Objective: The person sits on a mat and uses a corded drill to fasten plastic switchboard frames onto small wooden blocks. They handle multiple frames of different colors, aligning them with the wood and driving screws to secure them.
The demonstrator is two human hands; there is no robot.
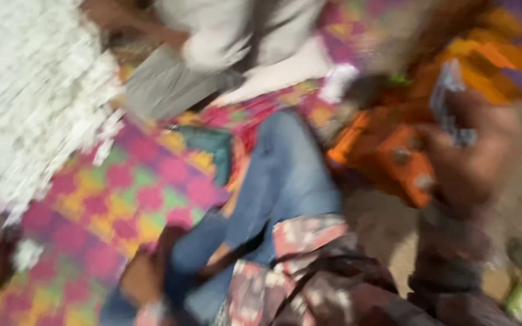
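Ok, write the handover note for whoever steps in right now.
The picture is heavily blurred, so this is rough.
Right hand: raised at the right, against an orange object; whether it grips it cannot be told.
Left hand: cannot be made out with any certainty.
Around: patterned mat on the floor, a white heap at the left, a leg in blue jeans in the middle, another person in light clothing at the top.
Progress: cannot be judged from this view.

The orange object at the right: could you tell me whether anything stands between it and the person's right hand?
Nothing visible does. The right hand lies right against the orange object, seemingly gripping its edge together with a pale scrap. The picture is too blurred to show the fingers.
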